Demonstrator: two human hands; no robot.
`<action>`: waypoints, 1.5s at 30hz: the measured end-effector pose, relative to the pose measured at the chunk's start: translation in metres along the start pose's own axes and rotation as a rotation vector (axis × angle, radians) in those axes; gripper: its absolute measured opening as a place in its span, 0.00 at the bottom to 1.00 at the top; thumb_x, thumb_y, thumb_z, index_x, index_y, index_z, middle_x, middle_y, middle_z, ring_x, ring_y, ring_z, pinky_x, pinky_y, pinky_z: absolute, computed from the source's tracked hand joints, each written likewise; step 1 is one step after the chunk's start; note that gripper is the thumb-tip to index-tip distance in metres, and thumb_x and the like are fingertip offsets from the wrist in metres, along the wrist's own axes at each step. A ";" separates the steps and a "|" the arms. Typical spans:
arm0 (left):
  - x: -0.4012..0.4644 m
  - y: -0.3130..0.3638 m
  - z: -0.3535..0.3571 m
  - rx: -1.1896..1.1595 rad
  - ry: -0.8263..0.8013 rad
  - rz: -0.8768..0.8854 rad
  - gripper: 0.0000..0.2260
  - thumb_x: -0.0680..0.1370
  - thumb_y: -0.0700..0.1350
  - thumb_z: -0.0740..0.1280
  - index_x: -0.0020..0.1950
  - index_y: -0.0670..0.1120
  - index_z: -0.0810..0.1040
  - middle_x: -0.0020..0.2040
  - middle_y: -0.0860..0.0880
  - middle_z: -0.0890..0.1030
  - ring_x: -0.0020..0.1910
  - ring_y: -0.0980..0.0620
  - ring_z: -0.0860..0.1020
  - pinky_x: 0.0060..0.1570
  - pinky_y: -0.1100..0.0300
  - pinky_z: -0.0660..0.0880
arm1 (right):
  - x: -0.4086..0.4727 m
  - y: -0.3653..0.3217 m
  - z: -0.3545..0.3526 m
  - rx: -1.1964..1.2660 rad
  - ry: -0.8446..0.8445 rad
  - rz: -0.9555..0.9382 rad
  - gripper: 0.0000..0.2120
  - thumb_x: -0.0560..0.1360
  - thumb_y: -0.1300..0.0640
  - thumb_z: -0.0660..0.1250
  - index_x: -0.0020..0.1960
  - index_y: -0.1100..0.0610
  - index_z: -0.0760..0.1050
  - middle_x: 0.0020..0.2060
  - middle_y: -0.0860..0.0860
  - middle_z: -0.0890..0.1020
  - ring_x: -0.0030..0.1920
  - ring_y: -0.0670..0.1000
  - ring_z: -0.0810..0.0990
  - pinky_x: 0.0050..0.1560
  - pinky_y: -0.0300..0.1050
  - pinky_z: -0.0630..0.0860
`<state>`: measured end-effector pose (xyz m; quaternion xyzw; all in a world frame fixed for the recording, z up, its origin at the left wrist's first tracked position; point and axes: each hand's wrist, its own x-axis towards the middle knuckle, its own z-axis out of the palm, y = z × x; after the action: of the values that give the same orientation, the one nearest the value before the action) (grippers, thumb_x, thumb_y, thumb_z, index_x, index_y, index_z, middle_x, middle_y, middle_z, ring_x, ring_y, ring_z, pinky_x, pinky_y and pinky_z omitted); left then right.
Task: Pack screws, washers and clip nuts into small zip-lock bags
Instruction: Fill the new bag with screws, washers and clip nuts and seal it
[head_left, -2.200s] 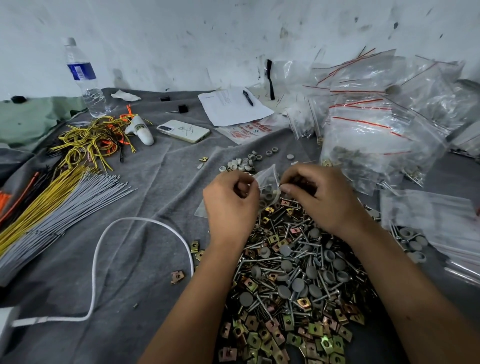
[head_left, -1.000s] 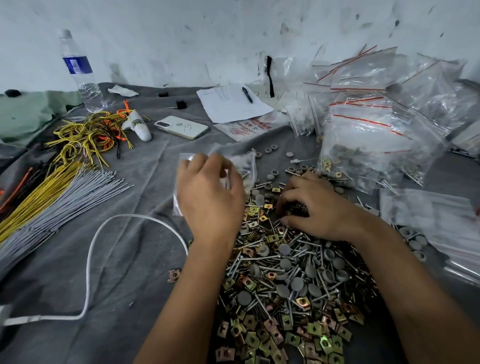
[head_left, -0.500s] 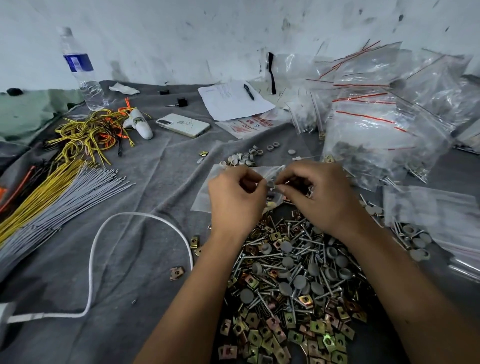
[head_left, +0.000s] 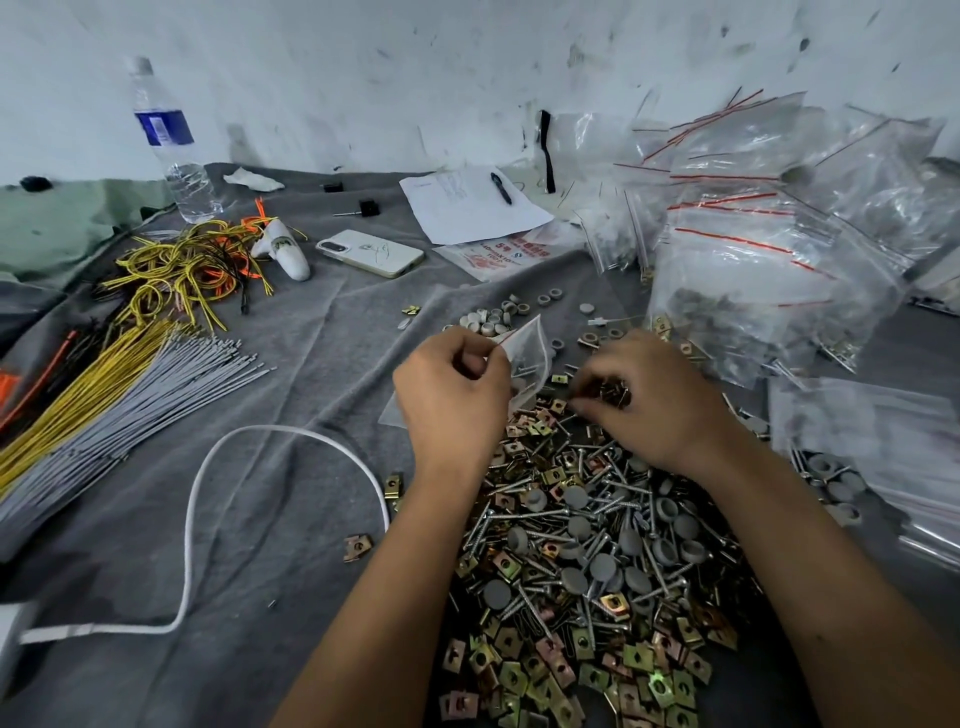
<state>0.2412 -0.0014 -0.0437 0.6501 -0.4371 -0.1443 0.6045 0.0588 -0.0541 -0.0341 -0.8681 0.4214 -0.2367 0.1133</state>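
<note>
Bag sits at centre frame, just above the pile of screws, washers and clip nuts; our left hand pinches its mouth between curled fingers. We judge we are mid-fill: our right hand, fingers curled, grips a few brassy clip nuts just beside it. Next they must drop through the opening, so we need it held wide.

A grey cloth-covered surface carried brass-yellow square metal clip nuts, silver steel screws and grey round washers below the fingers; clear plastic zip-lock bags bore red stripes.
</note>
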 end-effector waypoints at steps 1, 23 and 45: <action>0.000 0.000 0.000 -0.011 0.011 -0.003 0.11 0.74 0.38 0.73 0.36 0.52 0.82 0.28 0.56 0.77 0.27 0.61 0.73 0.27 0.67 0.69 | 0.000 0.001 0.001 -0.081 -0.098 0.010 0.09 0.75 0.45 0.75 0.54 0.43 0.83 0.45 0.43 0.76 0.52 0.46 0.72 0.51 0.45 0.67; -0.004 -0.003 0.007 0.099 -0.079 0.109 0.08 0.73 0.39 0.73 0.36 0.51 0.82 0.30 0.55 0.80 0.30 0.57 0.78 0.30 0.64 0.73 | -0.001 -0.011 -0.004 0.262 0.316 -0.063 0.06 0.71 0.60 0.79 0.47 0.55 0.87 0.41 0.47 0.85 0.41 0.43 0.82 0.43 0.34 0.76; -0.002 0.004 -0.005 0.072 0.209 0.198 0.07 0.74 0.36 0.72 0.38 0.46 0.81 0.34 0.51 0.78 0.35 0.52 0.76 0.37 0.53 0.75 | 0.002 -0.005 0.016 -0.182 0.018 0.107 0.12 0.77 0.46 0.73 0.56 0.51 0.81 0.51 0.49 0.80 0.54 0.50 0.73 0.52 0.46 0.71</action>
<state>0.2425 0.0035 -0.0399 0.6368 -0.4386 0.0002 0.6342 0.0711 -0.0523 -0.0454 -0.8489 0.4878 -0.1989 0.0427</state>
